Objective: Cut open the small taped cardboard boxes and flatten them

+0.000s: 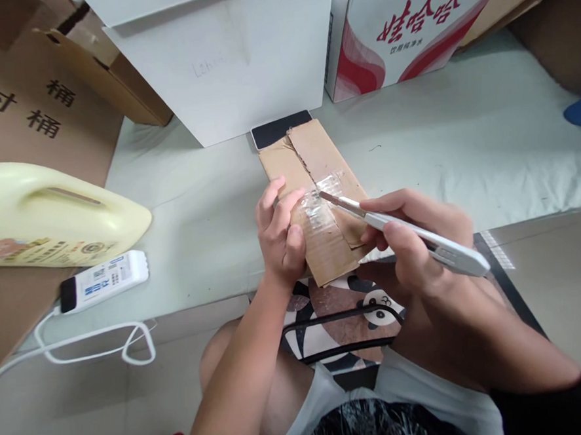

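Observation:
A small brown cardboard box [323, 153] lies tilted at the front edge of the pale green surface, with clear tape [320, 217] across its middle seam. My left hand [282, 234] grips the box's left side, its fingers bent over the top. In my right hand [419, 236] is a utility knife [409, 231] with a white-grey handle, held like a pen. Its blade tip meets the tape close to the seam; how deep it goes I cannot tell. Behind the box's far end a dark phone-like slab [280, 131] partly shows.
A large white box [256, 62] and a red-and-white carton [407, 33] stand behind. To the left are a pale yellow bottle [49, 212], a white power strip [110, 281] with its cable [141, 345], and big brown cartons [14, 123]. A panda-patterned bag [346, 319] sits below the edge.

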Demonstrator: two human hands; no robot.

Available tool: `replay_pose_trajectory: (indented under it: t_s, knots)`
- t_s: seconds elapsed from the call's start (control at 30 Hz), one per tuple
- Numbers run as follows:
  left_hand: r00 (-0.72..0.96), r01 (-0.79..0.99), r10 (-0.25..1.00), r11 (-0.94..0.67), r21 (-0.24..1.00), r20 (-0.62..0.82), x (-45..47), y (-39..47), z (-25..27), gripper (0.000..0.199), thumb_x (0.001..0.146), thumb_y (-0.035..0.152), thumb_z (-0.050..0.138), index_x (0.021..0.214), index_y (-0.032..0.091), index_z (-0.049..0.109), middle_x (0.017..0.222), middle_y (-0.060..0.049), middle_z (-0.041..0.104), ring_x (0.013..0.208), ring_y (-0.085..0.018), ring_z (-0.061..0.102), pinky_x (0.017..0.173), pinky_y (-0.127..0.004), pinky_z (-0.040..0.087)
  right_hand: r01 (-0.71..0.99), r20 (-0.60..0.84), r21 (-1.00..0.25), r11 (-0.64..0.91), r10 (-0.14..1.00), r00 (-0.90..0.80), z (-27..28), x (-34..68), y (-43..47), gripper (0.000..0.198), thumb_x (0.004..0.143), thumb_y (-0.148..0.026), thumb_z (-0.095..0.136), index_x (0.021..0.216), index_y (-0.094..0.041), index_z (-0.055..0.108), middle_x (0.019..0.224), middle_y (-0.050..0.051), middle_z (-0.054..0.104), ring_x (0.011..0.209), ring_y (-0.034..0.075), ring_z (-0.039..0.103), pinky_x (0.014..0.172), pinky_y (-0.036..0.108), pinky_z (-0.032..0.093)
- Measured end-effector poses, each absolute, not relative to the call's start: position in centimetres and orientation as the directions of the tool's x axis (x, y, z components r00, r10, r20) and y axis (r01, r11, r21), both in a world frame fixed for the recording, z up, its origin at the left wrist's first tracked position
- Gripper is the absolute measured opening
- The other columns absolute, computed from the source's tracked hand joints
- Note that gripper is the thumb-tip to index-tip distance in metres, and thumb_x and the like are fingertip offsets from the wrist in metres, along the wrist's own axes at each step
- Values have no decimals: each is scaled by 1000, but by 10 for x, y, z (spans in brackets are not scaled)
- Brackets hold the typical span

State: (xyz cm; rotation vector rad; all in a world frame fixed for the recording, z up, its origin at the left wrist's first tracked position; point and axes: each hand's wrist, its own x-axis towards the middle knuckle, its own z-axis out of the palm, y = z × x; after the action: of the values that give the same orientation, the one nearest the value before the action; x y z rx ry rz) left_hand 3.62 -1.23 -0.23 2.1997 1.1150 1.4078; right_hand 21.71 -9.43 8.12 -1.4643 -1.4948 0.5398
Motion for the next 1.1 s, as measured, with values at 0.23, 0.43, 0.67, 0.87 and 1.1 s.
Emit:
replay_pose_trajectory:
  t_s: [0.23, 0.43, 0.67, 0.87, 1.1]
  knots:
    - [218, 439, 749, -648, 623, 626, 36, -12, -4, 59, 104, 56, 23, 128, 20, 64, 149, -13, 52, 142, -31, 47, 120, -50, 39, 475, 288, -861, 181, 943, 164, 81, 218, -88, 17, 95, -34, 54, 95, -23, 67, 64, -1, 68, 53, 14, 65, 51, 28, 55]
    - [207, 408, 743, -657, 635, 636, 37, -12, -5, 57, 103, 56, 26, 128, 21, 65, 149, -12, 53, 140, -31, 49, 120, -49, 39, 488, 250, -860, 145, 955, 157, 93, 217, -92, 15, 94, -27, 52, 94, -23, 67, 65, -1, 68, 56, 14, 64, 51, 26, 54]
    - [229, 421, 750, -651, 631, 621, 37, -14, -3, 61, 103, 58, 24, 128, 21, 65, 149, -13, 53, 141, -31, 49, 120, -49, 39, 522, 211, -850, 72, 954, 211, 105, 216, -105, 18, 94, -22, 52, 95, -23, 70, 67, 0, 67, 59, 15, 66, 53, 28, 55]
    - [225, 417, 739, -662, 622, 635, 38, -12, -4, 59, 104, 53, 24, 127, 18, 66, 148, -14, 54, 141, -30, 49, 121, -49, 39, 530, 190, -845, 73, 967, 170, 105, 216, -104, 18, 96, -26, 52, 94, -22, 69, 65, 0, 67, 57, 15, 64, 54, 28, 55]
    - [215, 383, 729, -675, 631, 650, 39, -12, -5, 57, 104, 51, 25, 128, 19, 65, 148, -12, 55, 144, -31, 46, 122, -48, 38, 473, 184, -877, 79, 966, 179, 97, 215, -94, 21, 95, -28, 50, 92, -20, 69, 62, -2, 62, 53, 12, 59, 50, 25, 49]
